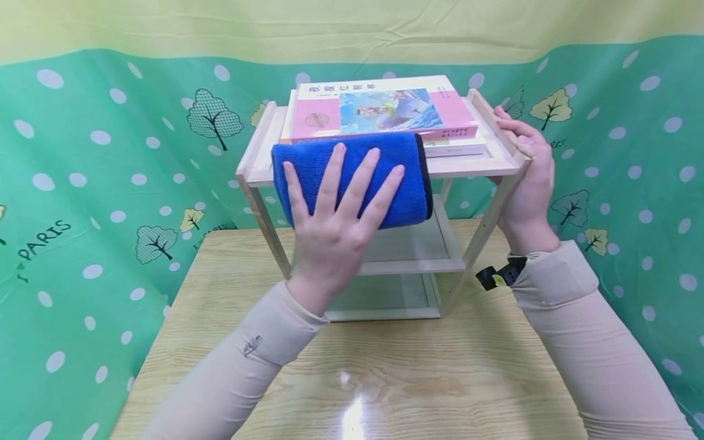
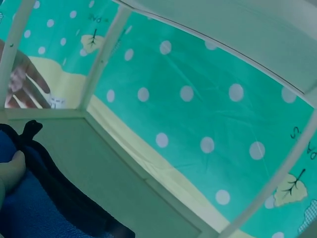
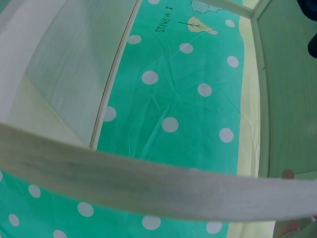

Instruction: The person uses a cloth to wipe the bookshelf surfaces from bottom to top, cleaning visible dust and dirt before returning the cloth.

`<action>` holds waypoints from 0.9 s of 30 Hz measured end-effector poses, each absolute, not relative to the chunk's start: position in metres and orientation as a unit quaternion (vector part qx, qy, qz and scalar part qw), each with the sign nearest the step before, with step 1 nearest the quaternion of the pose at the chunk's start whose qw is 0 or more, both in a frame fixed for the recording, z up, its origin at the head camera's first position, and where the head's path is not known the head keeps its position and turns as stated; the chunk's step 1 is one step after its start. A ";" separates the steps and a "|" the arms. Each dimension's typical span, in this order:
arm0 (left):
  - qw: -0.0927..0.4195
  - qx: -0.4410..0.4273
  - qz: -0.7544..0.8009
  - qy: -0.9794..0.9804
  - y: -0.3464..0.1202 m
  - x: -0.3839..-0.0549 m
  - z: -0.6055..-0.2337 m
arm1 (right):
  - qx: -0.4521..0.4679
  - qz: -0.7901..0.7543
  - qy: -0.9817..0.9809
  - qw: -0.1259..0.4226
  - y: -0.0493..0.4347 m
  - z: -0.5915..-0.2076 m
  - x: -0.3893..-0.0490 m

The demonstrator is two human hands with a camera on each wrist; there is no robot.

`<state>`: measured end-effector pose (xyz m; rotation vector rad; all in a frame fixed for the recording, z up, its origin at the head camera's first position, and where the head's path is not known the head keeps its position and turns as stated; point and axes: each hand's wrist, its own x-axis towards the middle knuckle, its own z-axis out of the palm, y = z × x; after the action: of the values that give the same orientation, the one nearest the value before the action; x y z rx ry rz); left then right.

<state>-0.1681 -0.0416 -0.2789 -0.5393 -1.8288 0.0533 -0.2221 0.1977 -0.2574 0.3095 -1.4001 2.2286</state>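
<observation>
A blue cloth [image 1: 352, 177] with dark edging is folded against the front edge of the top board of a pale wooden shelf [image 1: 409, 266]. Spread flat over the cloth, my left hand [image 1: 332, 235] presses it with straight fingers; a fingertip also shows on the cloth [image 2: 44, 193] in the left wrist view. My right hand [image 1: 528, 177] grips the shelf's right side at the top corner, fingers behind the side rail. In the right wrist view, a shelf bar [image 3: 163, 181] crosses in front, hiding most of that hand.
A stack of books, with a pink-covered book [image 1: 385, 110] uppermost, lies on the top board right behind the cloth. The shelf stands on a wood-grain table [image 1: 440, 373]. A green and yellow dotted curtain [image 1: 110, 177] hangs around the back and sides.
</observation>
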 end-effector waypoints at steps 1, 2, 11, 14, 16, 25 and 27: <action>0.578 -0.232 0.023 -0.782 -0.040 -0.168 -0.279 | 0.114 0.817 -0.511 0.243 0.198 -0.257 -0.222; 0.578 -0.233 0.022 -0.782 -0.038 -0.168 -0.279 | 0.115 0.817 -0.510 0.243 0.197 -0.258 -0.222; 0.594 -0.231 0.012 -0.770 -0.019 -0.171 -0.279 | 0.107 0.811 -0.520 0.244 0.197 -0.257 -0.223; 0.596 -0.232 0.011 -0.769 -0.014 -0.171 -0.279 | 0.105 0.815 -0.515 0.243 0.197 -0.257 -0.223; 0.596 -0.232 0.012 -0.768 -0.010 -0.172 -0.278 | 0.104 0.816 -0.514 0.243 0.197 -0.256 -0.223; 0.607 -0.241 0.020 -0.757 0.006 -0.175 -0.276 | 0.109 0.811 -0.516 0.252 0.197 -0.257 -0.224; 0.609 -0.243 0.023 -0.755 0.008 -0.175 -0.276 | 0.112 0.813 -0.512 0.253 0.197 -0.257 -0.224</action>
<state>-0.1751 0.0084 -0.2757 -0.5623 -1.7437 0.0520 -0.2240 0.1969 -0.2573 0.3048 -1.3907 2.2105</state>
